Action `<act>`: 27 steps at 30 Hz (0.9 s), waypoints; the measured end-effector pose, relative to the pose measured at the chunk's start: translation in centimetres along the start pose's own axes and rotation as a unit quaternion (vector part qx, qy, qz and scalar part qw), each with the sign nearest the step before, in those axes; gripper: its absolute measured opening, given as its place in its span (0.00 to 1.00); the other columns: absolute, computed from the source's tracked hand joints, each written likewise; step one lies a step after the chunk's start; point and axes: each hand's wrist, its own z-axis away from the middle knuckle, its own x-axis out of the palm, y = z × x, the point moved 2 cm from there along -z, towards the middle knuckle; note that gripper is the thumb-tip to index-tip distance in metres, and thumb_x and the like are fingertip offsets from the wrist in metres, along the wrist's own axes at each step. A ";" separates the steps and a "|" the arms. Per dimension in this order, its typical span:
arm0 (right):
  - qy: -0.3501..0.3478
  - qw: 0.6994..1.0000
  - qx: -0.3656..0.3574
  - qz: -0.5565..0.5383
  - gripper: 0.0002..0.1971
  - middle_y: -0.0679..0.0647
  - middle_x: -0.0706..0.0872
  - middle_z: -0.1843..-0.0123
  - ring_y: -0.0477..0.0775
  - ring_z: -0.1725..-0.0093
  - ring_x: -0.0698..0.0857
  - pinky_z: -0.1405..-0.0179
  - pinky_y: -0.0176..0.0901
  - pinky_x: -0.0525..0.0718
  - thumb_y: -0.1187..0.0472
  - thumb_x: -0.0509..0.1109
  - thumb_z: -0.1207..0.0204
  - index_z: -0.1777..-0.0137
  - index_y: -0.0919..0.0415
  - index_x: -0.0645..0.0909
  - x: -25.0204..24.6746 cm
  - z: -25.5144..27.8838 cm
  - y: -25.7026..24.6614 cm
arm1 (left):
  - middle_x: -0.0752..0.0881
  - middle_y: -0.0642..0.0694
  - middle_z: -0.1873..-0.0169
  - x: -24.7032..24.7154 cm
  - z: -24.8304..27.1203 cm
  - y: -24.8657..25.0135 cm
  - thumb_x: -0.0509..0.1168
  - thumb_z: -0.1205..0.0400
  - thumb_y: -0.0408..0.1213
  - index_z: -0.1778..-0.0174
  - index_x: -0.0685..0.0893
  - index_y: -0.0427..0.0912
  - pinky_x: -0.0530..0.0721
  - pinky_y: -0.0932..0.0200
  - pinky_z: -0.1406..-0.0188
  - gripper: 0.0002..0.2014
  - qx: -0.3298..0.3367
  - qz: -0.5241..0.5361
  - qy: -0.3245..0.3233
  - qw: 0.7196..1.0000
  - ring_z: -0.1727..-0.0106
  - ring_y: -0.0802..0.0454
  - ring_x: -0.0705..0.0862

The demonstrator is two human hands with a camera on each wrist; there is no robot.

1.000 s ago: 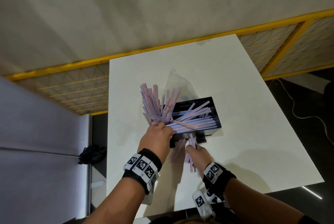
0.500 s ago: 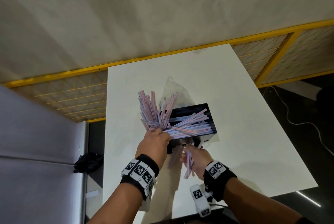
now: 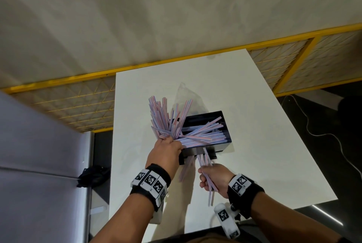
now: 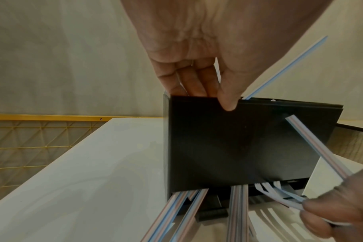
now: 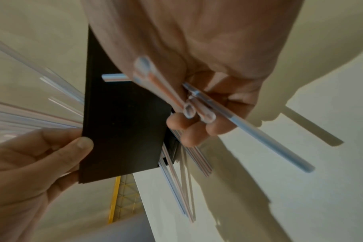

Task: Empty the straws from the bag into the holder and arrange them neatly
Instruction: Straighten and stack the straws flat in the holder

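Observation:
A black box-shaped straw holder (image 3: 219,125) stands on the white table (image 3: 264,144), filled with pink-and-blue striped straws (image 3: 197,137) lying crossed. More straws fan upward (image 3: 162,115) at its left end. My left hand (image 3: 172,143) grips that end wall. In the left wrist view the thumb (image 4: 228,101) presses the wall's outer face of the holder (image 4: 238,144) and the fingers reach inside. My right hand (image 3: 203,176) grips a few straws (image 5: 199,104) just in front of the holder's bottom slot. Other straws (image 4: 176,212) stick out of that slot. A clear bag (image 3: 186,95) lies behind the holder.
A yellow-framed mesh fence (image 3: 78,105) runs behind and to both sides of the table. A grey surface (image 3: 39,164) lies to the left, with a black item (image 3: 94,176) on the floor beside it. A cable (image 3: 323,135) trails on the dark floor at right.
My right hand has drawn back toward me from the holder's front with a few straws in its grip. The left hand has kept its hold at the holder's left end.

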 end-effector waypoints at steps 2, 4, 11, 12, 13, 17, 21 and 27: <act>-0.010 0.999 0.005 0.041 0.08 0.58 0.81 0.68 0.58 0.70 0.83 0.72 0.42 0.77 0.63 0.60 0.11 0.48 0.66 0.78 -0.4 0.5 0.2 | 0.83 0.49 0.48 0.1 0.0 0.0 0.60 0.12 0.36 0.42 0.88 0.53 0.79 0.54 0.46 0.13 -0.001 0.003 0.005 1.000 0.41 0.45 0.77; -0.021 0.996 0.007 0.081 0.08 0.58 0.82 0.69 0.58 0.71 0.85 0.72 0.41 0.78 0.62 0.63 0.13 0.49 0.66 0.80 -0.8 1.1 0.6 | 0.83 0.49 0.48 0.2 0.0 -0.1 0.60 0.12 0.36 0.41 0.89 0.54 0.79 0.54 0.47 0.14 0.000 0.005 0.009 1.000 0.41 0.45 0.77; -0.030 0.978 -0.009 0.204 0.08 0.58 0.84 0.70 0.59 0.72 0.85 0.71 0.43 0.76 0.63 0.63 0.16 0.51 0.66 0.81 -3.9 3.0 1.0 | 0.83 0.50 0.46 0.7 0.1 -0.4 0.59 0.11 0.37 0.40 0.89 0.53 0.79 0.56 0.47 0.14 0.005 0.014 0.015 1.000 0.40 0.46 0.76; -0.035 0.973 -0.012 0.227 0.07 0.58 0.84 0.71 0.59 0.73 0.85 0.72 0.43 0.75 0.62 0.63 0.17 0.51 0.66 0.80 -4.6 3.5 1.0 | 0.83 0.50 0.46 0.7 0.2 -0.5 0.59 0.11 0.37 0.40 0.89 0.52 0.79 0.55 0.46 0.14 0.008 0.015 0.017 1.000 0.40 0.46 0.76; -0.042 0.967 -0.020 0.250 0.07 0.57 0.83 0.72 0.58 0.74 0.84 0.74 0.42 0.75 0.61 0.64 0.18 0.51 0.64 0.80 -5.2 4.0 1.1 | 0.83 0.50 0.46 0.8 0.3 -0.5 0.59 0.11 0.37 0.40 0.89 0.52 0.79 0.55 0.45 0.13 0.010 0.016 0.022 1.000 0.40 0.45 0.77; -0.042 0.936 -0.067 0.343 0.05 0.53 0.83 0.71 0.54 0.75 0.78 0.72 0.42 0.76 0.57 0.65 0.19 0.54 0.58 0.80 -7.9 6.4 1.6 | 0.82 0.50 0.44 1.1 0.5 -0.6 0.58 0.11 0.38 0.39 0.88 0.52 0.79 0.54 0.40 0.13 0.010 0.015 0.026 0.999 0.39 0.46 0.75; -0.011 0.892 -0.132 0.432 0.11 0.46 0.78 0.69 0.43 0.73 0.74 0.67 0.36 0.72 0.53 0.66 0.13 0.58 0.53 0.77 -9.6 8.9 0.8 | 0.83 0.48 0.46 0.8 1.0 0.4 0.61 0.13 0.37 0.41 0.88 0.49 0.80 0.51 0.42 0.11 0.033 0.007 0.045 0.998 0.43 0.45 0.78; 0.009 0.816 -0.201 0.542 0.17 0.48 0.73 0.62 0.46 0.64 0.70 0.61 0.43 0.68 0.48 0.64 0.12 0.57 0.59 0.70 -10.0 11.9 -2.1 | 0.86 0.47 0.45 1.6 0.8 4.1 0.65 0.20 0.28 0.36 0.88 0.46 0.82 0.48 0.43 0.18 0.186 0.018 0.034 0.982 0.43 0.43 0.81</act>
